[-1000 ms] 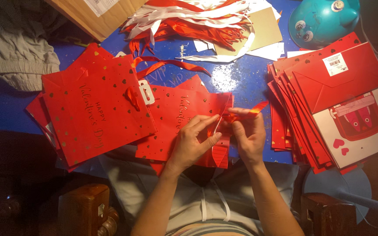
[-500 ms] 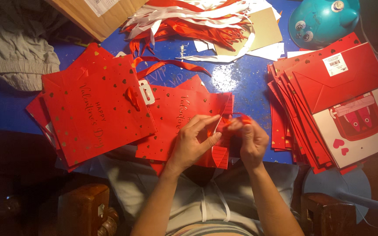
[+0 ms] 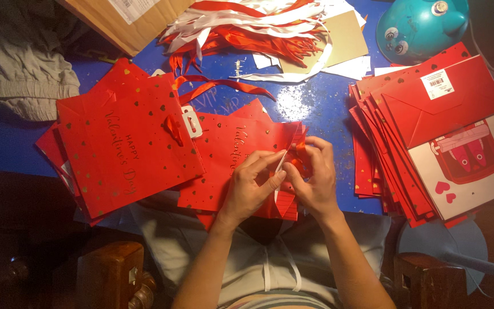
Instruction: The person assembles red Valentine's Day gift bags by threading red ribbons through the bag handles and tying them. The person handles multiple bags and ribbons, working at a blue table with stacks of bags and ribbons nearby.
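We've got both hands, left hand [image 3: 251, 189] and right hand [image 3: 314, 180], pinching the red ribbon [image 3: 297, 162] on the near gift bag [image 3: 232, 154], fingers closed tight.

Blue table [image 3: 321, 109]: red gift bags [image 3: 127, 143], flat bag stack [image 3: 430, 131], ribbon heap [image 3: 247, 23], cardboard box [image 3: 127, 20], teal lamp [image 3: 421, 26].

The left hand [image 3: 251, 186] and right hand [image 3: 314, 177] cover the near edge of the flat red paper gift bag [image 3: 230, 154], so whatever the fingers pinch there is mostly hidden. The brown cardboard box [image 3: 127, 20] and round teal plastic toy [image 3: 421, 26] are cut off by the top edge. Lower bags in the right-hand stack of red paper bags [image 3: 373, 143] show only their edges.
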